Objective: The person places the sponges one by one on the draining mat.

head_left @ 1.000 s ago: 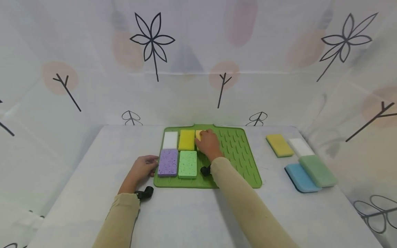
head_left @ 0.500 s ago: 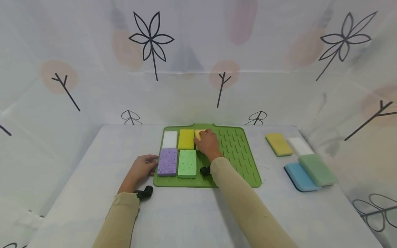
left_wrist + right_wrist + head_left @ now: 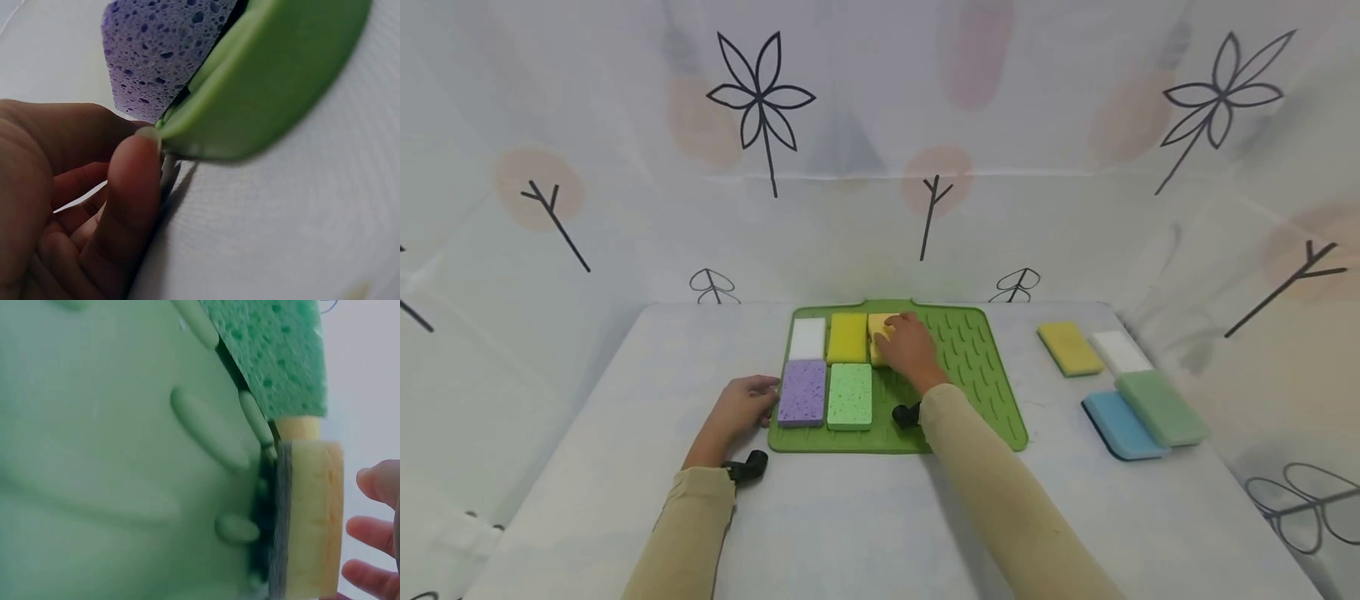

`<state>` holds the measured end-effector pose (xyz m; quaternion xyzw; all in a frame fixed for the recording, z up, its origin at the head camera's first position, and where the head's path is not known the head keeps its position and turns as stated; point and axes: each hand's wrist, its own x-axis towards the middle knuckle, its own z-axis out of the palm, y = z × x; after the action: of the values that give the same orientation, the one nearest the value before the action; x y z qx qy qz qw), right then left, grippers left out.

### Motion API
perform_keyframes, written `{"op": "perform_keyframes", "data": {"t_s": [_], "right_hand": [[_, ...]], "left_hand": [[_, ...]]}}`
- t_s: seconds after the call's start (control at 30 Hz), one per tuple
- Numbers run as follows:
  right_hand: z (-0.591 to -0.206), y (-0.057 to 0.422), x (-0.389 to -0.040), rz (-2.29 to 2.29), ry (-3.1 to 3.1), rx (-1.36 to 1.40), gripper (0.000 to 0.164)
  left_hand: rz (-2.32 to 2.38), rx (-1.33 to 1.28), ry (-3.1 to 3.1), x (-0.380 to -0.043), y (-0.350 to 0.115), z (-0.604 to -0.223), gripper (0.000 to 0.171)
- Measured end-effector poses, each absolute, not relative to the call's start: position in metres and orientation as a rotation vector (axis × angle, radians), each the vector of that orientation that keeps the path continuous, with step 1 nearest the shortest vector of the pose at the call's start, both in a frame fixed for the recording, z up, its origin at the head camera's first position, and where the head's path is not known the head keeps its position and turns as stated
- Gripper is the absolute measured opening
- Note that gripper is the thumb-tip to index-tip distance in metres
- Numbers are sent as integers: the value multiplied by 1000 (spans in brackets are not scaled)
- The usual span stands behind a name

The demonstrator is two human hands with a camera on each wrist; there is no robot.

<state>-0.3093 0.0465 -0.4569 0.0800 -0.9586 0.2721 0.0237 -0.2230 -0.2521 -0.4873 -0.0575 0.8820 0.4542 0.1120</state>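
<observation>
A green ridged silicone mat (image 3: 985,392) lies on the table. My left hand (image 3: 739,414) pinches its left edge between thumb and forefinger, beside a porous purple sponge (image 3: 162,56). Over the back row, my right hand (image 3: 915,353) is just above a pale yellow sponge (image 3: 309,519) with a grey underside. In the right wrist view its spread fingertips stand apart from that sponge, with a gap between. Left of it sit a bright yellow sponge (image 3: 847,337) and a white one (image 3: 807,338). A speckled light green sponge (image 3: 850,396) lies in front, right of the purple one.
To the right of the mat, on the white table (image 3: 850,517), lie a yellow sponge (image 3: 1070,348), a white sponge (image 3: 1122,352), a green sponge (image 3: 1161,408) and a blue sponge (image 3: 1122,427). The green one overlaps the blue. A patterned cloth backdrop (image 3: 865,233) rises behind the table.
My right hand has shifted slightly right, and more of the pale yellow sponge shows. The left hand stays at the mat's edge. The head view has drifted a little.
</observation>
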Motion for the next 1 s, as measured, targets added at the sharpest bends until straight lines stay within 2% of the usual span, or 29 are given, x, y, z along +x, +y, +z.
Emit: {"op": "perform_keyframes", "data": {"t_s": [0.53, 1.0], "right_hand": [[-452, 84, -295, 811, -2923, 176, 40], [-449, 124, -283, 808, -2951, 177, 47]], "left_hand": [[1301, -141, 2607, -223, -254, -490, 48], [1331, -145, 2592, -218, -251, -486, 47]]}}
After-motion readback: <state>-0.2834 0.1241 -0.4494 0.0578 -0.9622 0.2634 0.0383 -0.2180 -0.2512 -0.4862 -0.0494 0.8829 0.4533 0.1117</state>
